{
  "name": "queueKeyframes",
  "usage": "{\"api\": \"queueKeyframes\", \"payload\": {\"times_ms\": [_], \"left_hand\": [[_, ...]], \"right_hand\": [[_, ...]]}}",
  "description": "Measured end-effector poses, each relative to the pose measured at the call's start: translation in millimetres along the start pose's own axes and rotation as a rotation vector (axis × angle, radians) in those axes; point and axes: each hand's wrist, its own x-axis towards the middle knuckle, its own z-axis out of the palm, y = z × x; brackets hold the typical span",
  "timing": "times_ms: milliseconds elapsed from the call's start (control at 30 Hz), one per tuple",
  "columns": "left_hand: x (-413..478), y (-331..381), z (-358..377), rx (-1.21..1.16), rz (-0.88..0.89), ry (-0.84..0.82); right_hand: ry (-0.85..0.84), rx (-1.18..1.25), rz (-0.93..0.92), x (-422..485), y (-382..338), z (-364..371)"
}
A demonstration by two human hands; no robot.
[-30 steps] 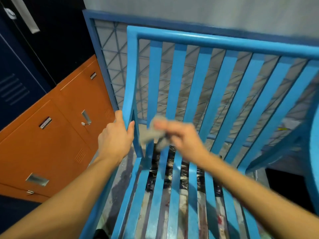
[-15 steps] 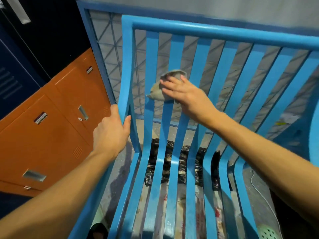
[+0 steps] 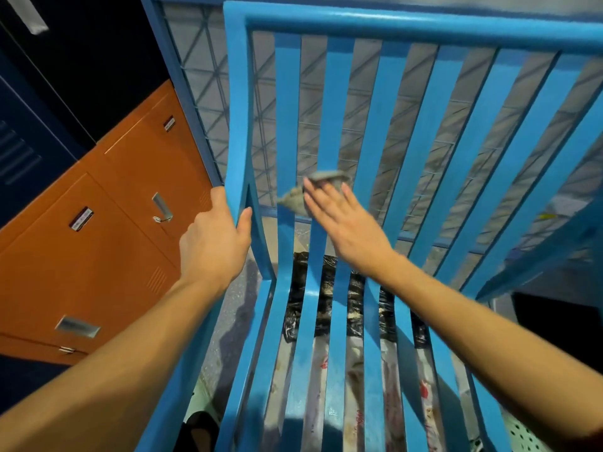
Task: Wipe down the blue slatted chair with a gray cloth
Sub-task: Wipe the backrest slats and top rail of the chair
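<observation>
Blue slatted chair is seen from above and fills the middle and right of the view. Its curved back slats rise to a rounded top rail, and its seat slats run down toward the bottom edge. A gray cloth is pressed against the lower back, across the second and third slats from the left, by the right hand. The fingers are laid straight and flat over it, and a blurred part of the cloth shows beyond the fingertips. The chair's left side post is grasped by the left hand, with the thumb on the inner face and the fingers wrapped round the outer edge. Open gaps are left between all the slats, and the slats to the right of the cloth are uncovered up to the top rail. A wire mesh panel in a darker blue frame is seen close behind the back, through the gaps. Orange lockers with metal handles and label plates are set near the left post, with a narrow strip of speckled floor between. Dark blue lockers are seen beyond them. A black plastic bag and printed sheets are visible under the seat. A sloping blue bar crosses beside the back's right edge; what it belongs to cannot be told. A white perforated object is partly shown at the bottom right.
</observation>
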Motion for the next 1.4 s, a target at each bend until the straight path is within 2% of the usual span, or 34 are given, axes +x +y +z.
{"api": "queueKeyframes", "payload": {"times_ms": [133,233,333,433,600,733,800,933,1000,1067,1133,1233,1400], "left_hand": [[1.2,-1.3,-0.1,-0.001,-0.005,0.001],[1.4,-1.5,1.0,-0.014,0.004,0.003],[1.8,-2.8,1.2,-0.013,0.015,0.005],[0.4,-5.6,1.1,-0.019,0.007,-0.013],[0.0,-4.4,-0.9,-0.009,-0.003,-0.017],[-2.4,-0.1,-3.6,0.028,-0.022,-0.004],[-2.1,1.9,-5.2,0.031,-0.012,-0.002],[-1.1,1.4,-4.3,0.031,-0.023,-0.014],[-2.1,0.9,-4.0,0.021,-0.026,-0.019],[-1.9,1.1,-4.1,0.016,-0.024,-0.016],[-1.1,1.2,-3.4,0.02,-0.025,-0.017],[-0.2,1.0,-1.7,0.021,-0.026,-0.013],[2.0,-0.8,-1.2,0.017,-0.012,0.002]], "right_hand": [[-0.208,0.113,0.011,-47.6,-44.5,49.6],[-0.359,0.325,0.077,-81.1,-78.3,73.7],[-0.366,0.64,0.271,-88.2,-104.0,77.8],[-0.308,0.801,0.424,-85.6,-116.1,64.3],[-0.417,0.941,0.381,-95.1,-121.2,39.9],[-0.463,0.962,0.359,-93.8,-110.0,3.8],[-0.346,1.019,0.432,-75.2,-79.9,-33.2],[0.155,1.087,0.506,-12.5,3.5,-111.7],[0.368,0.881,0.388,19.7,47.1,-141.7],[0.493,0.655,0.272,44.3,87.4,-155.4],[0.519,0.553,0.208,56.7,108.7,-152.7],[0.463,0.428,0.159,45.8,101.7,-118.0],[0.252,0.481,0.118,8.4,85.6,-86.1]]}}
